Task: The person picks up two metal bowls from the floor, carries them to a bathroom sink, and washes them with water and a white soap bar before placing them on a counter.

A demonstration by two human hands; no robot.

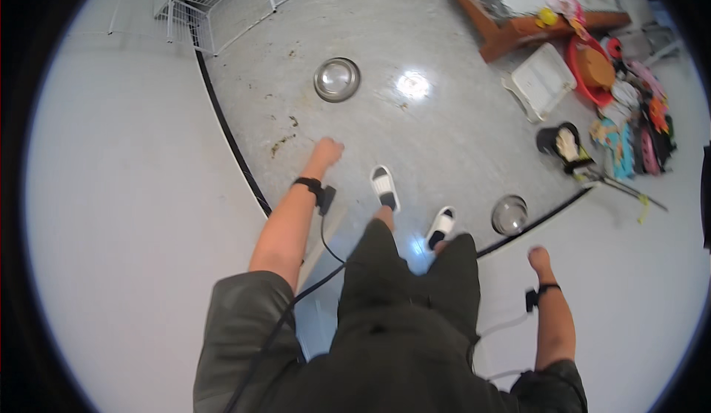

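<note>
Both hands are curled, seemingly empty, the left hand [327, 152] nearest the farther metal bowl [337, 80], the right hand [540, 258] the nearer bowl [509, 215], both floor-lying, likely light, stiff, slippery, best held by the rim.

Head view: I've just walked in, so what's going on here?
A person in white slippers stands on a grey floor. The left hand is out in front, above the floor near some brown bits, with a metal bowl farther ahead. The right hand is out to the side; a second bowl sits near the wall. Nothing can be made out in either hand.
</note>
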